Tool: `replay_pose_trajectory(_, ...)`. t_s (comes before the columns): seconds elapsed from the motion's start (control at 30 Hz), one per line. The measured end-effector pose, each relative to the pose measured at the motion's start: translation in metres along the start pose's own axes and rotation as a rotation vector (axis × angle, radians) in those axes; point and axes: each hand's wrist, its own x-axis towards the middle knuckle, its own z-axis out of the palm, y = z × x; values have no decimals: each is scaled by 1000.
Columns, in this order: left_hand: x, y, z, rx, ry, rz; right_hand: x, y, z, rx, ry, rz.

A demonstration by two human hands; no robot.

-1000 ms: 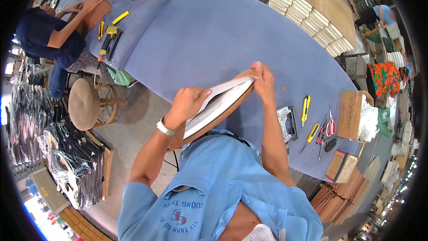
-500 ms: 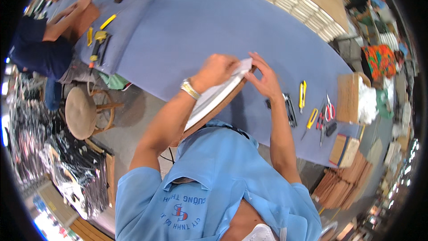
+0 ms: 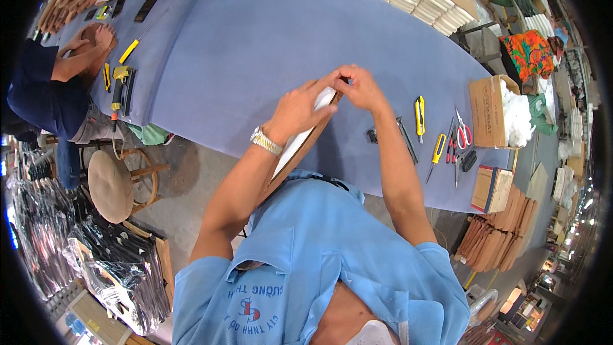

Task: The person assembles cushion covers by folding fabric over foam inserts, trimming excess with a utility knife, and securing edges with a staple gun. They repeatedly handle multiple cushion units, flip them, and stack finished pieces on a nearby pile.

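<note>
A curved brown panel (image 3: 303, 153) with a white inner face (image 3: 295, 150) stands tilted on edge between my body and the blue table (image 3: 255, 38). My left hand (image 3: 299, 110), with a metal-banded watch (image 3: 265, 140) at its wrist, wraps over the panel's upper part, thumb against the brown side. At the far end, my right hand (image 3: 361, 89) pinches the panel's tip, its fingertips meeting those of my left. What lies between the fingertips is too small to make out. The panel's near end is hidden by my left forearm and shirt.
Right of my right forearm lie a black tool (image 3: 406, 140), a yellow utility knife (image 3: 419, 116), a yellow-handled screwdriver (image 3: 438, 149) and red-handled scissors (image 3: 464, 134). A cardboard box (image 3: 488, 112) holds white stuffing. At left, a co-worker (image 3: 45, 83) sits near a yellow-black air stapler (image 3: 120, 83) and a stool (image 3: 110, 185).
My right hand has moved in from an open grasp to a pinch at the panel's tip. My left hand has spread over the panel's side. The whole view has shifted slightly.
</note>
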Motion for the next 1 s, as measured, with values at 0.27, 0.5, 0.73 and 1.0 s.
replay_pose_trajectory(0.27, 13, -10, -1, 10, -112, -184, -12, 17, 2, 483, 42, 169)
replay_pose_trajectory(0.5, 19, -6, 10, 50, -19, -114, -15, 25, 4, 529, 62, 146)
replay_pose_trajectory(0.73, 26, -4, 7, 66, -84, -146, -17, 25, 7, 479, 99, 159)
replay_pose_trajectory(1.0, 27, -18, 5, 147, -7, -61, -15, 24, 33, 628, 295, 91)
